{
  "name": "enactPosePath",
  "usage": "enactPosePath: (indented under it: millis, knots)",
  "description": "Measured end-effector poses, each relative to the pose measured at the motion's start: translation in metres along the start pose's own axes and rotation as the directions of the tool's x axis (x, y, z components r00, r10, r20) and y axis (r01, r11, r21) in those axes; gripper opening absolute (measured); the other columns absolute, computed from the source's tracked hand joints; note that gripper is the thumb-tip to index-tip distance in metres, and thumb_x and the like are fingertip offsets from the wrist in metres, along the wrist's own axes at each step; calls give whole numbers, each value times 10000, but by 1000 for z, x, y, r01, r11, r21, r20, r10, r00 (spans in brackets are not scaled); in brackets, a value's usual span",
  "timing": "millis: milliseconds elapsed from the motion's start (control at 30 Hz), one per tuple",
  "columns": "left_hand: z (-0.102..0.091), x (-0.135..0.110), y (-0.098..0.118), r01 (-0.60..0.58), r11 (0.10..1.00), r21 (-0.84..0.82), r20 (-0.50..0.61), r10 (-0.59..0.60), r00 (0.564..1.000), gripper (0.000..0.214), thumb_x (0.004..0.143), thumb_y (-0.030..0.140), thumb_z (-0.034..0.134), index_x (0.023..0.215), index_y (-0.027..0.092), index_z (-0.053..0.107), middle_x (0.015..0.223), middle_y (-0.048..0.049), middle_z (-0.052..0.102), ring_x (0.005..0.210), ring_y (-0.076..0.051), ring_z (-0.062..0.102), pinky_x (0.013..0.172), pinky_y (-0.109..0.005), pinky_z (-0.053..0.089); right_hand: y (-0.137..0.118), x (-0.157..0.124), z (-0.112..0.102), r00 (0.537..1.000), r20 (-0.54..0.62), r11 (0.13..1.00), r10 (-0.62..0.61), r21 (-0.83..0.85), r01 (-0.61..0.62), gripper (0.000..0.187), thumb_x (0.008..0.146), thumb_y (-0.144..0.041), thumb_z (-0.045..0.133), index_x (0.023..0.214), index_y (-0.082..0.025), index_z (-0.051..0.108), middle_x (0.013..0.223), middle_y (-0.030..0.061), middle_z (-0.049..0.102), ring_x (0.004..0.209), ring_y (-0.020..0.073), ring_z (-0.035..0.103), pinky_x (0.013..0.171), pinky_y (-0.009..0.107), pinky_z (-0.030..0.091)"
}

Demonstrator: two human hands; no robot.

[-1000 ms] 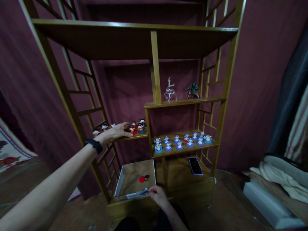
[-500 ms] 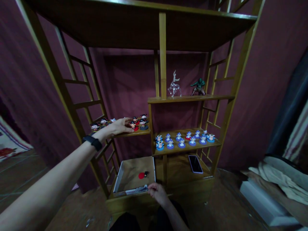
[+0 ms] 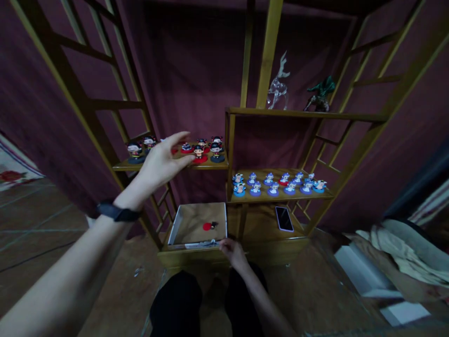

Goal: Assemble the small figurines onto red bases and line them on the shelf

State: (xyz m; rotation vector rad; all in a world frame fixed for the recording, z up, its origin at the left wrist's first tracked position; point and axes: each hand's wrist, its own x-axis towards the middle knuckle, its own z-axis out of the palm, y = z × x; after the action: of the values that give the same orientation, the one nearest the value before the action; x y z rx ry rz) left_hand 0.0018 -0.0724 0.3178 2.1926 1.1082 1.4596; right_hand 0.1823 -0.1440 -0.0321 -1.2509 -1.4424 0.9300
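Observation:
My left hand [image 3: 162, 161] hangs in the air in front of the left shelf [image 3: 175, 164], fingers stretched out and empty, close to several small red-and-black figurines [image 3: 201, 152]. A black band sits on that wrist. My right hand [image 3: 233, 250] rests low on the front rim of a shallow white-walled box [image 3: 174, 225], fingers curled on the rim. Inside the box lies one red-based figurine [image 3: 208, 226] on its side.
A wooden shelving unit stands against a dark red curtain. Several blue-based figurines [image 3: 273, 183] fill the right shelf. A phone [image 3: 284, 218] lies on the board below. A glass deer [image 3: 278, 86] and a green figure [image 3: 321, 93] stand higher up. Folded cloth [image 3: 393, 252] lies at right.
My left hand has lifted off the left shelf and drawn back, now empty and open. The view has tilted down and moved closer. My right hand stays on the box rim.

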Motion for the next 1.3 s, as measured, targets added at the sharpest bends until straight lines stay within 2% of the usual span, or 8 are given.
enactPosePath:
  millis: [133, 333, 467, 633, 767, 867, 1033, 1300]
  knots:
    - [25, -82, -29, 126, 982, -143, -221, -156, 963, 366, 711, 328, 603, 1047, 182, 610, 1041, -63, 651, 948, -185, 593, 857, -324, 458, 7, 6, -3, 998, -36, 998, 44, -51, -46, 189, 752, -262, 511, 865, -194, 645, 810, 25, 684, 753, 168, 629, 703, 276, 478]
    - [110, -174, -186, 632, 691, -351, 43, -662, 748, 283, 606, 317, 655, 802, 112, 658, 714, -71, 685, 673, -183, 626, 664, -307, 500, 11, 50, 9, 1000, 8, 960, 5, -279, -3, 242, 790, -176, 444, 925, -225, 638, 903, 6, 683, 833, 144, 629, 782, 264, 470]
    - [146, -183, -250, 679, 729, -87, 123, -669, 733, 178, 666, 188, 572, 812, 146, 664, 835, -87, 700, 784, -195, 634, 736, -283, 473, 16, 93, 30, 997, 82, 875, 1, -483, 39, 334, 779, -86, 420, 1003, -234, 619, 1026, 12, 653, 935, 136, 599, 851, 245, 434]
    - [161, -177, -260, 539, 755, 374, 243, -640, 729, 271, 772, 155, 466, 990, 167, 625, 1006, -119, 659, 945, -203, 600, 816, -289, 428, 33, 125, 51, 982, 178, 748, 67, -660, 69, 365, 776, -81, 429, 1065, -228, 596, 1183, 38, 564, 1121, 165, 480, 943, 272, 367]
    - [168, -181, -259, 241, 745, 622, 347, -538, 768, 339, 763, 114, 463, 1086, 149, 559, 1129, -171, 560, 1053, -251, 524, 863, -366, 401, 45, 130, 53, 959, 248, 654, 135, -750, 102, 458, 753, -81, 445, 1179, -230, 524, 1272, 55, 480, 1183, 189, 405, 970, 294, 334]
    - [176, -184, -263, 80, 765, 639, 474, -474, 742, 455, 699, 42, 491, 1146, 128, 515, 1201, -182, 496, 1096, -263, 482, 887, -378, 388, 47, 129, 51, 938, 304, 607, 167, -781, 145, 562, 706, -26, 439, 1227, -234, 465, 1246, 57, 478, 1166, 184, 411, 958, 289, 335]
    - [187, -184, -270, 44, 757, 652, 543, -507, 670, 543, 677, -21, 457, 1197, 134, 475, 1234, -166, 486, 1114, -257, 476, 897, -374, 397, 44, 129, 50, 944, 254, 531, 212, -841, 107, 402, 745, -68, 432, 1119, -193, 511, 1181, 100, 475, 1075, 197, 475, 909, 306, 370]
    - [192, -180, -272, 58, 792, 608, 542, -467, 699, 419, 762, 9, 389, 1135, 142, 525, 1207, -157, 519, 1143, -223, 468, 912, -344, 399, 34, 130, 47, 940, 192, 565, 282, -825, -1, 338, 780, -177, 461, 1115, -172, 507, 1250, 122, 452, 1135, 230, 448, 922, 345, 366]
